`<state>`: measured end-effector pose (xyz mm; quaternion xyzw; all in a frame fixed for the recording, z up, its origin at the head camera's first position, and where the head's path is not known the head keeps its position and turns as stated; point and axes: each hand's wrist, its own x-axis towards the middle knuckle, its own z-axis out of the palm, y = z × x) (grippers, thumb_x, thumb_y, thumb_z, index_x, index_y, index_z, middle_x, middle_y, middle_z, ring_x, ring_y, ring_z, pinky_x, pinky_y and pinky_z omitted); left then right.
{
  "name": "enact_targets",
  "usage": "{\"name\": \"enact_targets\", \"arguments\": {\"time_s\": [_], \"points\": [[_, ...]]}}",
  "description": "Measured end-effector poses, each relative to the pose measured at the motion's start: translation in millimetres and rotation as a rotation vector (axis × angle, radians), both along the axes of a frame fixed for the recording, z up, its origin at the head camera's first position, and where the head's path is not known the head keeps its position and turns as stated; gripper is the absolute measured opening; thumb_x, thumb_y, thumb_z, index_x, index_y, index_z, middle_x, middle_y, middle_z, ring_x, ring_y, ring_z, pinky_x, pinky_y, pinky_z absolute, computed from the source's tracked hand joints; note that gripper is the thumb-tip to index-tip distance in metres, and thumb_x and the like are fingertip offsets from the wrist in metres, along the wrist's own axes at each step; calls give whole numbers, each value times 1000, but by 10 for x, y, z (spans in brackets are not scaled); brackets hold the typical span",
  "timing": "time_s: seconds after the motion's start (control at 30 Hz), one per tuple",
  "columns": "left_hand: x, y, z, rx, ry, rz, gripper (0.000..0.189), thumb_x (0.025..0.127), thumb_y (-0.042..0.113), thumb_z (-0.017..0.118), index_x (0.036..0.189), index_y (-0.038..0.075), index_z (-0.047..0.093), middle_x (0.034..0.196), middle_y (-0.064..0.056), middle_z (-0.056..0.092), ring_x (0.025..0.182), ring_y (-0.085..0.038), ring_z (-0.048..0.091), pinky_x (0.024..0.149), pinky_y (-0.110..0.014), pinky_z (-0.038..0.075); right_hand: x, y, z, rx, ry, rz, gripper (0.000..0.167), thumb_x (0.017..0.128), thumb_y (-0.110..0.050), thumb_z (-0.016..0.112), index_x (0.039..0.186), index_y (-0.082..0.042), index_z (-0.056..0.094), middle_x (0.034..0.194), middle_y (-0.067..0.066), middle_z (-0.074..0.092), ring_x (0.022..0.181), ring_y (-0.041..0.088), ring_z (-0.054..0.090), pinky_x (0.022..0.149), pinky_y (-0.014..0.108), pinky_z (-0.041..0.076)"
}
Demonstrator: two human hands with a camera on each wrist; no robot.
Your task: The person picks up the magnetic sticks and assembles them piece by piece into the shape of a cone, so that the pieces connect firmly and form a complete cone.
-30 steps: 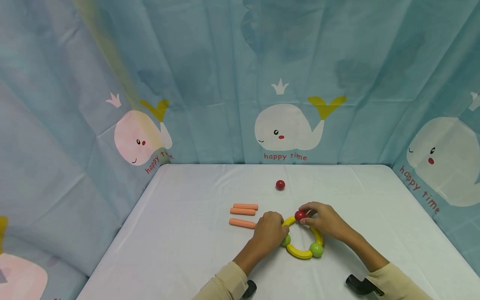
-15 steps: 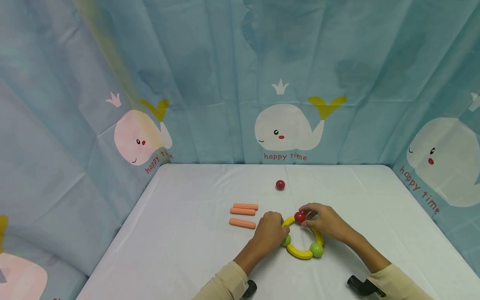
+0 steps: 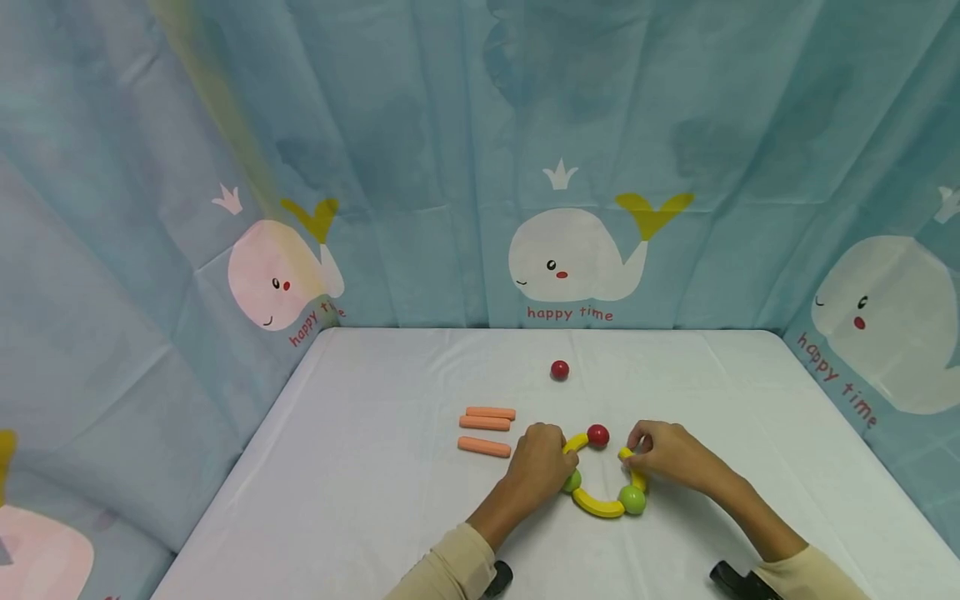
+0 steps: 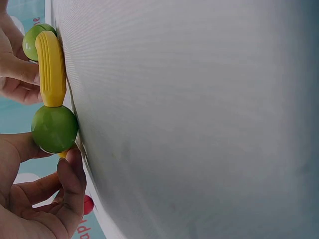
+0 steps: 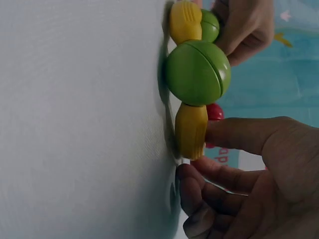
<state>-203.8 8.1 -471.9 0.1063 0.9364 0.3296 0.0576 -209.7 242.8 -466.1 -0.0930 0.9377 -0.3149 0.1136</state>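
Curved yellow pieces and green balls are joined into a ring that stands open at its far right. My left hand (image 3: 536, 458) grips the ring's left side, fingers at the green ball (image 4: 55, 129) and the yellow piece beyond it. A red ball (image 3: 597, 436) sits at the far end of that left yellow piece. With thumb and fingers, my right hand (image 3: 671, 454) pinches the right-hand curved yellow piece (image 5: 191, 129), which is attached to the other green ball (image 3: 633, 500). A gap shows between its free end and the red ball. The front yellow piece (image 3: 598, 505) links both green balls.
Several orange sticks (image 3: 484, 447) lie left of the ring, two of them side by side. A second red ball (image 3: 559, 370) rests farther back on the white-covered table (image 3: 360, 467). A blue whale-print curtain (image 3: 435, 167) surrounds the far and side edges.
My right hand has let go of the red ball and moved right and nearer to me, onto the right yellow piece. The red ball has shifted slightly. My left hand stays put.
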Motion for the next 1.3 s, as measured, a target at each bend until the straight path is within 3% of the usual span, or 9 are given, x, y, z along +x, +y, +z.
{"name": "enact_targets", "arguments": {"time_s": [0.43, 0.97, 1.13, 1.3], "points": [[3, -6, -2, 3, -17, 14, 17, 96, 15, 78, 98, -2, 76, 80, -2, 56, 66, -11, 55, 56, -18, 49, -22, -143, 2, -20, 108, -48, 17, 90, -8, 78, 105, -1, 75, 81, 1, 64, 74, 16, 57, 64, 27, 53], [-7, -18, -28, 7, -1, 6, 18, 97, 15, 77, 101, -2, 77, 85, -2, 59, 69, -11, 55, 58, -19, 49, -32, -127, -8, -25, 97, -2, 20, 91, -8, 79, 111, -5, 77, 88, -1, 68, 81, 16, 60, 68, 29, 54], [-2, -23, -27, 28, -9, 6, 19, 98, 15, 75, 104, -3, 78, 88, -3, 61, 71, -11, 56, 59, -19, 50, 7, -59, 47, -23, 94, 65, 24, 92, -7, 75, 115, -10, 77, 100, 0, 70, 87, 16, 62, 71, 30, 55], [10, -32, -19, 37, -9, -6, 22, 100, 15, 73, 107, -5, 77, 95, -6, 64, 74, -13, 56, 60, -19, 50, 75, 43, 96, -18, 64, 189, 39, 84, 2, 70, 118, -14, 77, 111, 0, 69, 93, 17, 60, 74, 28, 53]]}}
